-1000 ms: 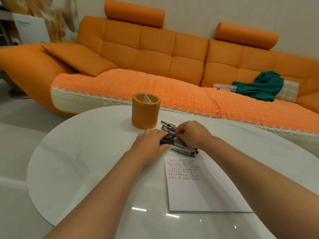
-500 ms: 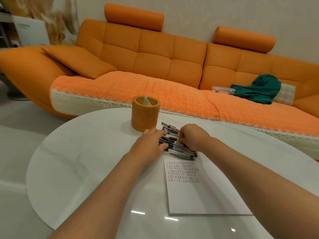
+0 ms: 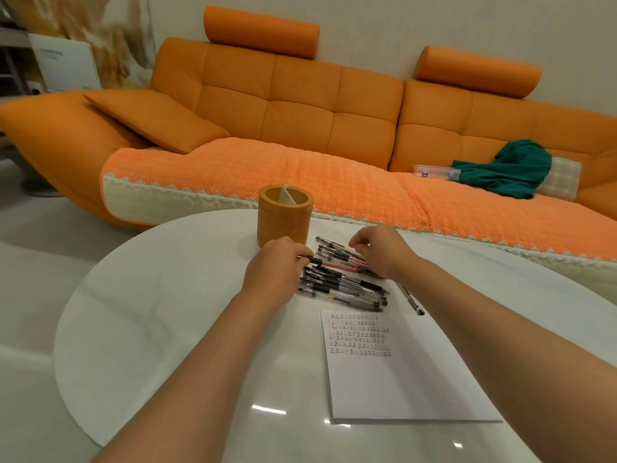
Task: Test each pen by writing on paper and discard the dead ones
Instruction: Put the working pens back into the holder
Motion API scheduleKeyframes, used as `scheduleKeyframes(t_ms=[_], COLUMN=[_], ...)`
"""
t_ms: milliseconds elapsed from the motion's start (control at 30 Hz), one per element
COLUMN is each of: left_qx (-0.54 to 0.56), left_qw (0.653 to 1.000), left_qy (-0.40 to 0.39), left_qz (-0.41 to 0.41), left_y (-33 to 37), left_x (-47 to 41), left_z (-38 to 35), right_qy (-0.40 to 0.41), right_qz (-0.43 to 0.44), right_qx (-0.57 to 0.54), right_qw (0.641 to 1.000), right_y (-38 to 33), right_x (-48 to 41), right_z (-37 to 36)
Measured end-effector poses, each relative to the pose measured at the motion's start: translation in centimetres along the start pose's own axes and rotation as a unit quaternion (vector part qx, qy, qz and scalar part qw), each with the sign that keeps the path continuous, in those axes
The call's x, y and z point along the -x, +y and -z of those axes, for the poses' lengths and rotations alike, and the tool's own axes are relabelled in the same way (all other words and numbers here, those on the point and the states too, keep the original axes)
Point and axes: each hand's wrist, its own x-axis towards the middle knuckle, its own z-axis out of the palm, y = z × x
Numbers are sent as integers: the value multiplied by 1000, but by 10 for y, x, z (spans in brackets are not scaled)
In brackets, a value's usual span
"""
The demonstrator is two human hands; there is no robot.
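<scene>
The pens (image 3: 340, 289) lie heaped on the tabletop (image 3: 150, 312) between the holder (image 3: 283, 215) and the paper (image 3: 400, 385). The left hand (image 3: 275, 269) pinches a red pen (image 3: 339, 265) by its end. The right hand (image 3: 379, 250) curls above the heap; I cannot tell whether it holds anything. Best to draw that pen out lengthwise, steadying the rest so none roll.

Your left hand (image 3: 275, 269) sits at the left ends of the pens (image 3: 347, 289) heaped on the white bench (image 3: 150, 312). Your right hand (image 3: 384, 250) curls over them. The paper (image 3: 400, 382) lies just nearer you, and the orange cup (image 3: 283, 218) stands behind.
</scene>
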Motion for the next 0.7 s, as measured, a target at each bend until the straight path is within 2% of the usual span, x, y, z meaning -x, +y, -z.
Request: scheduleKeyframes(t_ms=[233, 567, 700], left_qx=[11, 27, 34], left_qw=[1000, 999, 998], left_qy=[-17, -32, -43], left_qz=[1, 6, 10], left_y=[1, 1, 2], left_x=[1, 1, 1], left_z=[0, 0, 3], right_qy=[-43, -129, -127], right_qz=[-1, 19, 36], right_qx=[132, 143, 134], right_qw=[990, 981, 982], right_y=[11, 0, -4], right_x=[-7, -9, -7], right_z=[-12, -9, -13])
